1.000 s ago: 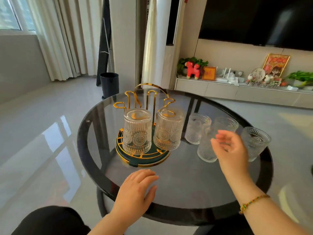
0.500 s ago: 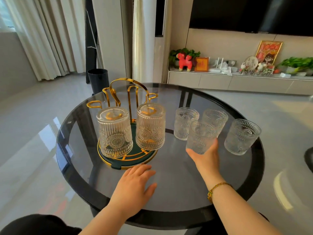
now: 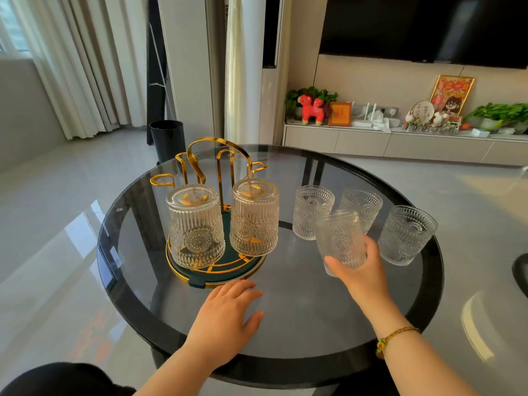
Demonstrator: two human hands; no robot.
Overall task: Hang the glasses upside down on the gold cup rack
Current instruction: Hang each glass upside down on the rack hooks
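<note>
The gold cup rack (image 3: 220, 155) stands on a round green-and-gold base (image 3: 228, 271) at the left of the glass table. Two ribbed glasses hang on it upside down, one at front left (image 3: 195, 227) and one to its right (image 3: 254, 217). My right hand (image 3: 361, 270) grips a third glass (image 3: 340, 240) from below and holds it tilted above the table. Three more glasses stand upright behind it: one (image 3: 311, 211), another (image 3: 361, 205), and a far-right one (image 3: 405, 234). My left hand (image 3: 225, 312) rests flat on the table, just in front of the base.
The round dark glass table (image 3: 300, 324) has a black rim close to me. A black bin (image 3: 167, 138) stands on the floor behind the rack. A low cabinet (image 3: 400, 144) with ornaments and plants runs along the far wall under a television.
My right hand closed on a glass from the group and lifted it off the table, tilting it. My left hand stayed flat on the table.
</note>
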